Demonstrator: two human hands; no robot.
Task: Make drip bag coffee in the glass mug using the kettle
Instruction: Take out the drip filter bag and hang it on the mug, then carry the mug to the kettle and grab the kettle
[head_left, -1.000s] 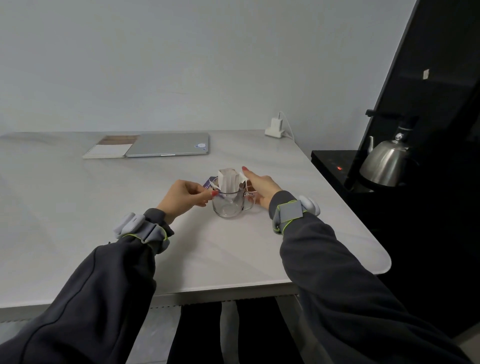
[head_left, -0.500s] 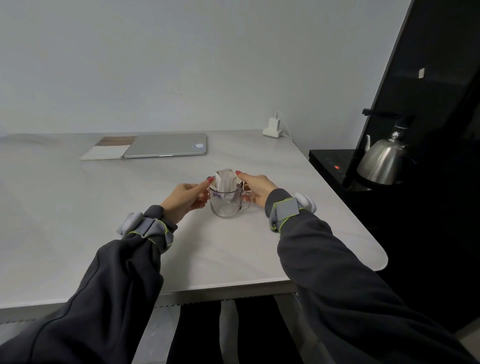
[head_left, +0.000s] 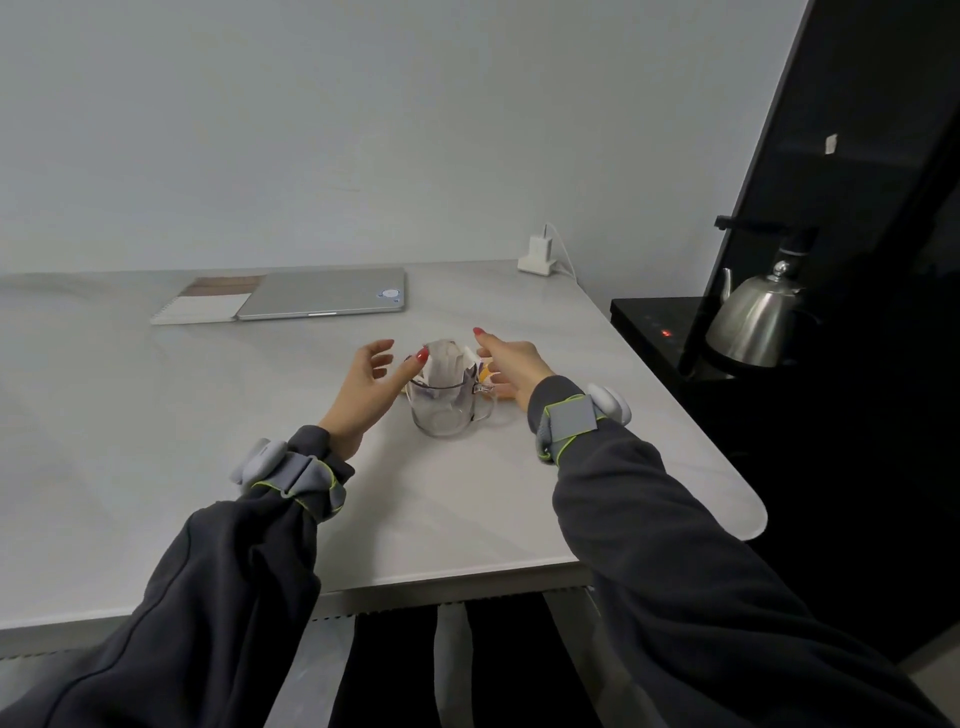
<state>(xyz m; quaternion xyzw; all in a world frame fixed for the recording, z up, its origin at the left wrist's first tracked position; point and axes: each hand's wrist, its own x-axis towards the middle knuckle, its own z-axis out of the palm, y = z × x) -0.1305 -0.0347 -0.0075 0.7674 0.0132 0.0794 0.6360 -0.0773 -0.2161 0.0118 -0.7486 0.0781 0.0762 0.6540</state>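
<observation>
Head view: your left hand (head_left: 367, 391) and right hand (head_left: 511, 365) flank the mug (head_left: 448, 406), fingers spread, gripping nothing. The bag (head_left: 445, 367) stands unsupported; pouring from the kettle (head_left: 753, 323) may collapse it.

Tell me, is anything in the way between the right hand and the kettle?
Nothing visible. The right hand is beside the mug; the kettle sits off the table to the right, with bare tabletop and open space between.
</observation>
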